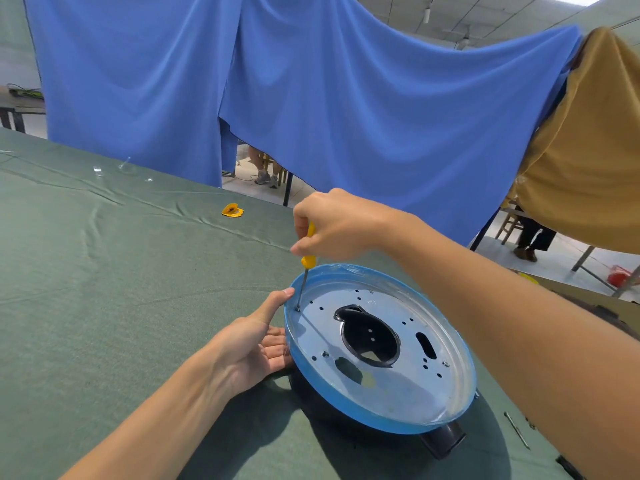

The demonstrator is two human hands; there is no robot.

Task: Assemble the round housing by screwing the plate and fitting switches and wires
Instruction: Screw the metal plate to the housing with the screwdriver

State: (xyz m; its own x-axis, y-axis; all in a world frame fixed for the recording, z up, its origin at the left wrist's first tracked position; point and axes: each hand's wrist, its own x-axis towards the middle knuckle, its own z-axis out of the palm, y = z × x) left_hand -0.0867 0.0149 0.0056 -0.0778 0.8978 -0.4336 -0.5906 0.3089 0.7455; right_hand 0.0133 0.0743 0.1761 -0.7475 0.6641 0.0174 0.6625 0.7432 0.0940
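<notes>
Yellow-handled screwdriver (308,260) stands upright, grasped by right hand (341,225), tip on screw (298,309) in plate (398,386); left hand (252,344), fingers (277,346) straight, braces round housing (313,377).

1. I count two hands in my feed: one left hand (256,341) and one right hand (339,225).
2. One screwdriver (308,259), yellow-handled.
3. One round housing (346,393), blue-rimmed.
4. One metal plate (391,386) inside it.
5. One small yellow piece (232,210) on the cloth.
6. Three clear bits (98,170) by the far edge, as far as I can tell.
7. One thin metal pin (516,430).
</notes>
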